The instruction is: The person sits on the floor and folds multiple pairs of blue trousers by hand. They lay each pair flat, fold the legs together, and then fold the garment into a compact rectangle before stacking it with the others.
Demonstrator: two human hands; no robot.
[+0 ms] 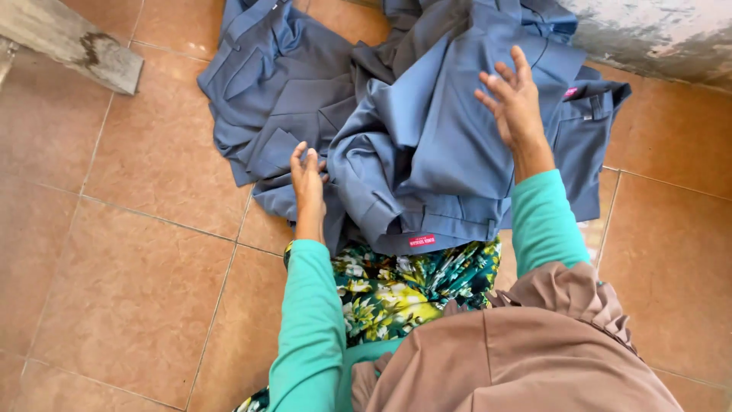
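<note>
Blue-grey cloth filled the view between two hands. The left hand [308, 177] lay on the folded edge of the trousers [427, 164], its fingers close together and pressed down on the fabric; whether they pinched it could not be told. The right hand [515, 103] hovered just above the same cloth, its five fingers spread apart and its grip empty. Both arms wore teal sleeves [543, 221].

The trousers lay crumpled on the floor just in front of the person's knees, waistband nearest, with one small red label [422, 241] sewn on that band. A second blue-grey garment [267, 84], flatter and showing pocket flaps, lay to the left and partly under the trousers. A third piece of the same cloth [591, 133] stuck out at the right, bearing one small pink tag [570, 92]; how many garments the heap held beyond these could not be told.

Below the waistband showed a green floral skirt [396, 290] and a brown headscarf [526, 351]. Terracotta floor tiles [137, 275] lay all around. One grey wooden plank [72, 42] crossed the upper left corner, and one stained wall [663, 34] edged the upper right.
</note>
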